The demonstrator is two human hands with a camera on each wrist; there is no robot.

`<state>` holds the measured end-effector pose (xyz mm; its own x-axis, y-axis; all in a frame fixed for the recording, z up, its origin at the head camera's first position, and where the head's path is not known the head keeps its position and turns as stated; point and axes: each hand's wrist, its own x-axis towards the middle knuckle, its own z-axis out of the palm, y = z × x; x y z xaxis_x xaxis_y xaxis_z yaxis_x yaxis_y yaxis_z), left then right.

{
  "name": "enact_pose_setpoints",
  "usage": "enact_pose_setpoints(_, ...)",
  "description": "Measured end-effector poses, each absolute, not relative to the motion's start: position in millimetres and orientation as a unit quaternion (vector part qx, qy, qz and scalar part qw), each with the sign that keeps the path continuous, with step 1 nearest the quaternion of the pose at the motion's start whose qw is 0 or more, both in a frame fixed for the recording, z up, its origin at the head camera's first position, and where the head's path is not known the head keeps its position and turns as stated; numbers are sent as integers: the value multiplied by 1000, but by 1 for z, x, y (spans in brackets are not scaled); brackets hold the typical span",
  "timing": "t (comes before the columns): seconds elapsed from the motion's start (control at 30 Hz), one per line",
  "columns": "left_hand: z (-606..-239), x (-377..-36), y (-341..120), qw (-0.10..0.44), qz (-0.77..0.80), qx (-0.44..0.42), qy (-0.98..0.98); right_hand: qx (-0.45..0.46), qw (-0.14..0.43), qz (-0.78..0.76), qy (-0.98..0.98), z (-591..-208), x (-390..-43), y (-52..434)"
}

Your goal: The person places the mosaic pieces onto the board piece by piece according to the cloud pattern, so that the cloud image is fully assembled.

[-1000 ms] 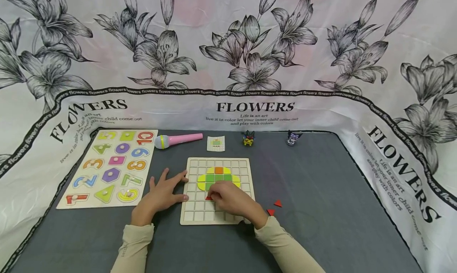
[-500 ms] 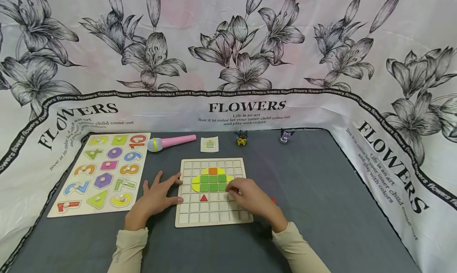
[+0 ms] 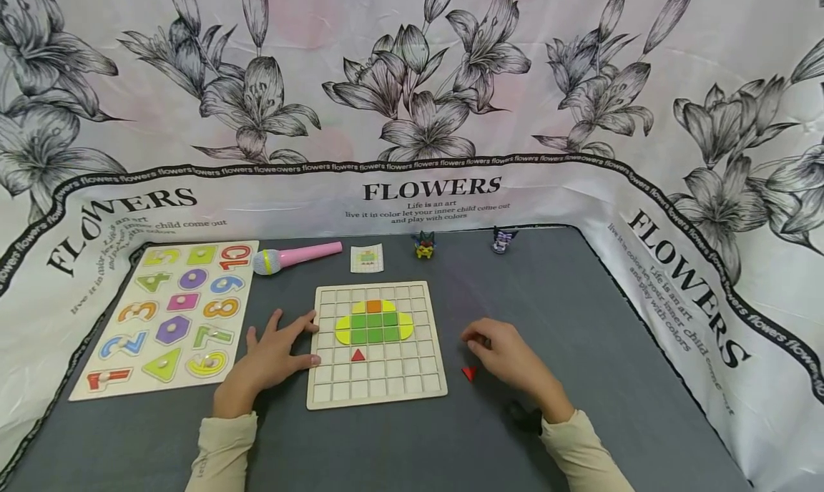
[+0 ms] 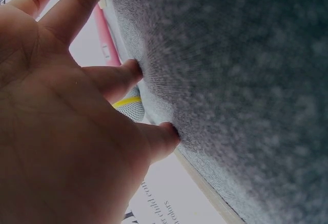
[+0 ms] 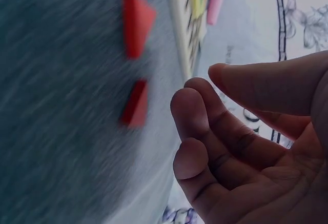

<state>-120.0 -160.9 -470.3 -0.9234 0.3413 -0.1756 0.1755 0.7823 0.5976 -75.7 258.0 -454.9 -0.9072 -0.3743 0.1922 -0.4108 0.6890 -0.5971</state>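
A pale wooden grid board (image 3: 412,367) lies mid-table, bearing green squares (image 3: 375,327), yellow rounded pieces (image 3: 405,326), an orange square (image 3: 373,306) and one red triangle (image 3: 357,355). My left hand (image 3: 264,363) spreads its fingers, with index finger and thumb tips touching the board's left edge. To the board's right, my right hand (image 3: 511,352) hovers with loosely bent fingers and nothing between them. Beside its fingertips lie loose red pieces; the right wrist view shows one red triangle (image 5: 137,26) and another red triangle (image 5: 136,106), partly covered by the hand in the head view.
At the left lies a number puzzle board (image 3: 183,324). Along the back are a pink toy microphone (image 3: 299,256), a small pattern card (image 3: 367,259), a yellow-and-black figurine (image 3: 424,244) and a purple-and-white figurine (image 3: 503,240). A printed flower cloth (image 3: 290,206) borders the grey table.
My right hand has left the red triangle on the board and moved right, off the board, to the loose red pieces. The left hand stays at the board's edge. The head view has shifted.
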Motion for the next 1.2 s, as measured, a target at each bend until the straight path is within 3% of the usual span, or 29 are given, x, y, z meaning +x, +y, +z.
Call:
enact_pose_setpoints(0.33, -472, -121, -162, 135, 299, 143, 934, 203, 24, 312, -928, -465, -66, 278)
enact_pose_setpoints(0.83, -473, -119, -165, 138, 300, 141, 933, 143, 26, 303, -942, -469, -66, 267)
enact_pose_setpoints(1.2, -471, -120, -161, 138, 299, 145, 933, 188, -5, 357, -915, -465, -77, 249)
